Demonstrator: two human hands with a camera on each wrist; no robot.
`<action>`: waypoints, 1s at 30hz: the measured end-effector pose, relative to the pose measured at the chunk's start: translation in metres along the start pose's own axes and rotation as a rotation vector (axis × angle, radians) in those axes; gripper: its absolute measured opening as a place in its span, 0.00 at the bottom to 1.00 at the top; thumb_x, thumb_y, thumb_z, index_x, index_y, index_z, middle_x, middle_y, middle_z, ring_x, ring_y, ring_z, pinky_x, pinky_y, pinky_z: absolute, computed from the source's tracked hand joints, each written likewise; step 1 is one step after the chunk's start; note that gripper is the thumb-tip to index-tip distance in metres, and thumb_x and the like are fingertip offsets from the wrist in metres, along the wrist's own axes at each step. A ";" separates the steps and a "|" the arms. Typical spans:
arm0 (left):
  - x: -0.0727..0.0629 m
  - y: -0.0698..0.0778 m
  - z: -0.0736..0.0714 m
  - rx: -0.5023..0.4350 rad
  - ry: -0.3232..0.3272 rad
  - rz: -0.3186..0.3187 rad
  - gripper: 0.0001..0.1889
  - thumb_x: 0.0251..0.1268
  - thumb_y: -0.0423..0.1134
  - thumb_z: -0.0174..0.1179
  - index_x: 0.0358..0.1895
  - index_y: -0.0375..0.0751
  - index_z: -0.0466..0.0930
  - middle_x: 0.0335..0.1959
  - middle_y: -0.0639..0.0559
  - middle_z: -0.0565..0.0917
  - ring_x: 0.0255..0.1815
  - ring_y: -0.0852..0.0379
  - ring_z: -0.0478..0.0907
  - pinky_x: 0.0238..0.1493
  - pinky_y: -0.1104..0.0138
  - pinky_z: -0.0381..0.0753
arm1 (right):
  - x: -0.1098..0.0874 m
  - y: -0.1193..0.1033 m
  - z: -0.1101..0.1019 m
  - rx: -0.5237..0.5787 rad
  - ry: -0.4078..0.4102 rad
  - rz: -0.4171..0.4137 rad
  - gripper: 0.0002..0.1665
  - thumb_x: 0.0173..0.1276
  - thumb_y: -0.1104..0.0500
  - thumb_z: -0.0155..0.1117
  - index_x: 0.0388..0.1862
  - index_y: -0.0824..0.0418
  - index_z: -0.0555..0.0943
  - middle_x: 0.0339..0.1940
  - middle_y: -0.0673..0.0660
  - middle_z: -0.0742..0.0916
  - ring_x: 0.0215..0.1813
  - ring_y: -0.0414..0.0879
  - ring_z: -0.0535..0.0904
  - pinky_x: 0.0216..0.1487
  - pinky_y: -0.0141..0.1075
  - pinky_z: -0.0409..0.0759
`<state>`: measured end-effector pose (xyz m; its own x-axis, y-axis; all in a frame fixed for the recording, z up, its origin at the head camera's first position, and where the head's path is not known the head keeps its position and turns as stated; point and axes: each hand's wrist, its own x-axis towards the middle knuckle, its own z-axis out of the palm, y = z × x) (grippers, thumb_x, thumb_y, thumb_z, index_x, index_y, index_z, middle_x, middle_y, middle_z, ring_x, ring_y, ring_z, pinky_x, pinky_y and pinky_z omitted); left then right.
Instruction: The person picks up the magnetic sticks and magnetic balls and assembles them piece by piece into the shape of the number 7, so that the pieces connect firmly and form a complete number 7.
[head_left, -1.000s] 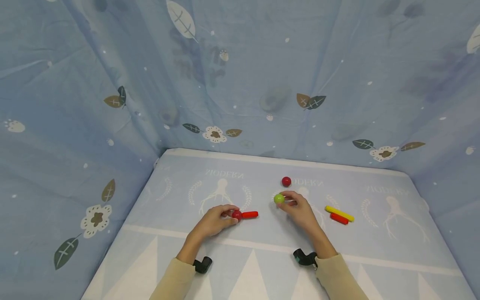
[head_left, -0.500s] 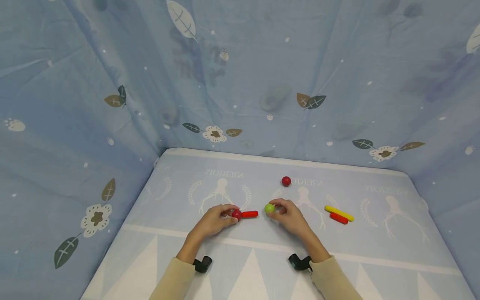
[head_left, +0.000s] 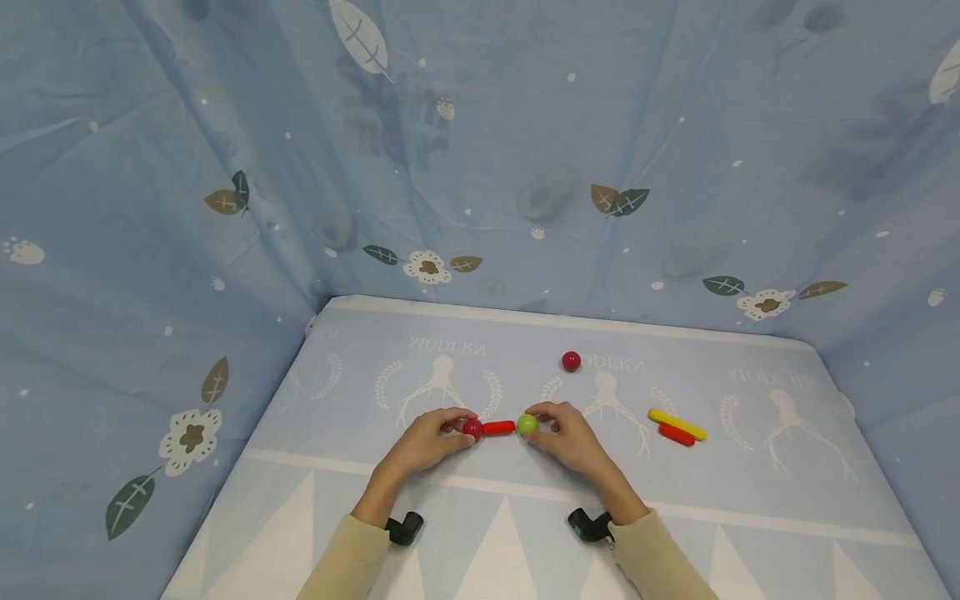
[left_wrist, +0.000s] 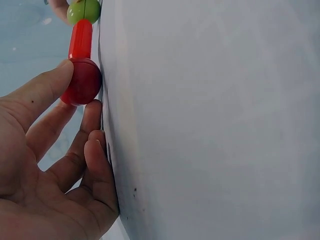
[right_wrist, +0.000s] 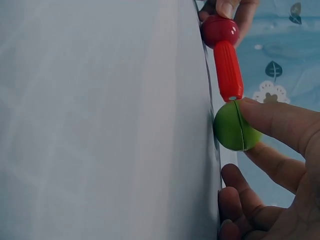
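Observation:
In the head view my left hand [head_left: 429, 440] pinches a dark red ball [head_left: 472, 428] between thumb and fingers. A short red rod [head_left: 498, 427] extends rightward from that ball, end against it. My right hand [head_left: 572, 437] pinches a lime green ball [head_left: 527, 425] at the rod's other end. The right wrist view has the green ball [right_wrist: 236, 126], with a seam line around it, right at the rod's tip; whether they touch I cannot tell. Thumb and fingers hold the red ball [left_wrist: 84, 82] in the left wrist view.
A second dark red ball [head_left: 572, 361] lies farther back on the patterned tabletop cloth [head_left: 495, 492]. To the right, a longer yellow rod [head_left: 677, 424] lies alongside another short red rod [head_left: 677, 435]. Blue printed curtains [head_left: 480, 167] rise behind the table and at its sides.
My right hand has carried the green ball leftward and toward me, up to the red rod's free end. My left hand has stayed in place with the red ball.

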<state>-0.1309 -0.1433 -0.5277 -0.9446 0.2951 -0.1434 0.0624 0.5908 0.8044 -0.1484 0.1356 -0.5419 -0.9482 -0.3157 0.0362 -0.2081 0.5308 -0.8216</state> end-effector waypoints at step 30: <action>-0.003 -0.001 0.000 0.007 -0.003 0.019 0.19 0.66 0.45 0.68 0.59 0.49 0.83 0.45 0.55 0.83 0.49 0.52 0.76 0.50 0.52 0.75 | -0.001 -0.005 0.003 0.006 -0.008 0.040 0.18 0.61 0.60 0.75 0.51 0.56 0.85 0.41 0.52 0.82 0.40 0.48 0.72 0.40 0.41 0.70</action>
<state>-0.1286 -0.1445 -0.5278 -0.9424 0.3081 -0.1301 0.0823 0.5905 0.8028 -0.1456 0.1311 -0.5396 -0.9538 -0.3003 -0.0016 -0.1683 0.5388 -0.8254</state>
